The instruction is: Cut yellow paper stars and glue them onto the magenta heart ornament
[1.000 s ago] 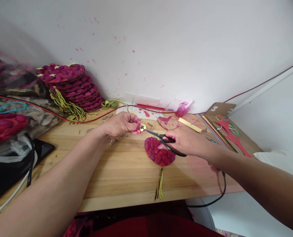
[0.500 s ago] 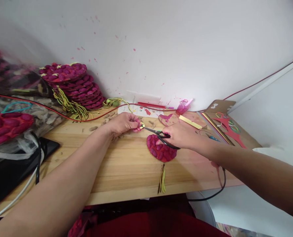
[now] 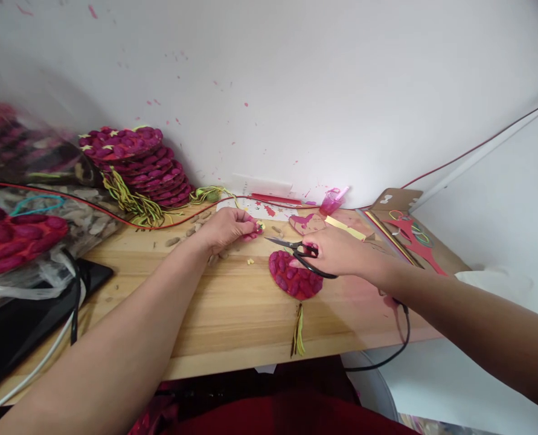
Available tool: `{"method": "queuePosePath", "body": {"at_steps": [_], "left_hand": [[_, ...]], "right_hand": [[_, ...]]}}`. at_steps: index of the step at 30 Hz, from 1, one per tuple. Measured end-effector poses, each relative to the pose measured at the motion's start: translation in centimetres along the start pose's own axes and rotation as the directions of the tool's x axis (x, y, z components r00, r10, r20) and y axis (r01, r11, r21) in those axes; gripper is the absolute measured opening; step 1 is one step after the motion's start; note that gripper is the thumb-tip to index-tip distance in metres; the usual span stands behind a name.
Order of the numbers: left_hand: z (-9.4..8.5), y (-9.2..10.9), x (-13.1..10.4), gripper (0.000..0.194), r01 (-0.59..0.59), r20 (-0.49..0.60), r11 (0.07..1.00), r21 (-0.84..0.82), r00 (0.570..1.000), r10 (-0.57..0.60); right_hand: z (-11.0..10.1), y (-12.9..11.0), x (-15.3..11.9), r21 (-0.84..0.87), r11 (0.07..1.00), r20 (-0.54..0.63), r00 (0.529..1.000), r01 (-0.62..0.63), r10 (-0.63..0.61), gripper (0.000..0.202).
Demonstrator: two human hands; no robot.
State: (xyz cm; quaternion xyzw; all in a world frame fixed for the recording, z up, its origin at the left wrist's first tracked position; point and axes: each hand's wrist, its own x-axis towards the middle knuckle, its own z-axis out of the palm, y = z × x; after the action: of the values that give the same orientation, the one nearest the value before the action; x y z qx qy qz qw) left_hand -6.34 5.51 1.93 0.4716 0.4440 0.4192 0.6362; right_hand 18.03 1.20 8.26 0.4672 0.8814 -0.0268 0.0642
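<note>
Between thumb and fingertips, my left hand (image 3: 235, 229) pinches a small yellow paper piece (image 3: 260, 227) with a dark mark on it. My right hand (image 3: 329, 249) grips black-handled scissors (image 3: 281, 242), their blades pointing left and lying a little apart from the paper. Below the scissors, a round red disc covered with purple-red lumps (image 3: 293, 281) lies on the table, partly covered by the right hand. A yellow and dark tassel (image 3: 299, 332) hangs from its near side. A tiny yellow scrap (image 3: 250, 261) rests on the wood under the left hand.
Stacked lumpy discs (image 3: 137, 160) with yellow-green tassels stand at the back left. Peanuts (image 3: 173, 241) are scattered behind my left hand. A pink cup with a pen (image 3: 332, 201), a yellow strip (image 3: 345, 229) and red cutouts (image 3: 425, 254) lie rightward. A red cable (image 3: 169, 226) crosses the back.
The scissor blades have drawn away from the yellow paper in my left hand. A small yellow scrap now lies on the table below. The whole view has shifted slightly.
</note>
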Motion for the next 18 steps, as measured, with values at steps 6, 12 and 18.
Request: {"method": "queuePosePath", "body": {"at_steps": [6, 12, 18], "left_hand": [[1.0, 1.4, -1.0, 0.012, -0.012, 0.063, 0.990, -0.141, 0.998, 0.021], [2.2, 2.1, -2.1, 0.016, -0.020, 0.086, 0.961, -0.274, 0.995, 0.046], [3.0, 2.5, -3.0, 0.016, 0.009, 0.091, 0.957, -0.291, 0.996, 0.019]], "right_hand": [[-0.5, -0.8, -1.9, 0.450, 0.868, -0.011, 0.970, -0.210, 0.241, 0.047], [0.4, -1.9, -3.7, 0.640, 0.744, -0.024, 0.962, -0.194, 0.272, 0.042], [0.2, -2.1, -4.5, 0.577, 0.795, -0.054, 0.963, -0.185, 0.264, 0.040]]}}
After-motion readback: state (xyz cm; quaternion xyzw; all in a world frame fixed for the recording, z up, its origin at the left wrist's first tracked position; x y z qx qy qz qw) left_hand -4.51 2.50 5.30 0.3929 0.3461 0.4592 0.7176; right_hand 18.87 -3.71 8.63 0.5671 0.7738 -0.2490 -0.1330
